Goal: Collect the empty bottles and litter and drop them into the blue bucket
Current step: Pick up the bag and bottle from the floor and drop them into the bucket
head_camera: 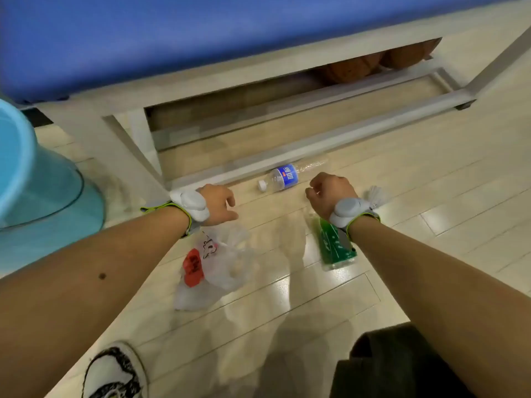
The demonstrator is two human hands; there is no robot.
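Scene, head view: I look down at a pale wood floor in front of a bench with a blue pad.
Left hand: my left hand hovers over the plastic bag, fingers loosely curled, nothing seen in them.
Right hand: my right hand is knuckles-up with fingers tucked under. I cannot tell whether it holds anything.
Blue-label bottle: the blue-label bottle lies on its side against the bench's bottom rail, just beyond and between my hands, white cap pointing left.
Blue bucket: the blue bucket stands at far left, beside the bench leg, well apart from the litter.
Step in hand, my judgement: reaching for the blue-label bottle, nearest my right hand.
Doing it well: wrap the fingers round the labelled middle, not the thin crinkled end. The rail blocks the far side, so come from above, then carry it left over the bucket's rim before letting go.
Bottles counted: two, the other a green-label bottle under my right wrist.
Bags counted: one.
White scrap counted: one white scrap right of my right hand, too blurred to name.
Buckets counted: one.
Basketballs counted: two basketballs showing under the bench.
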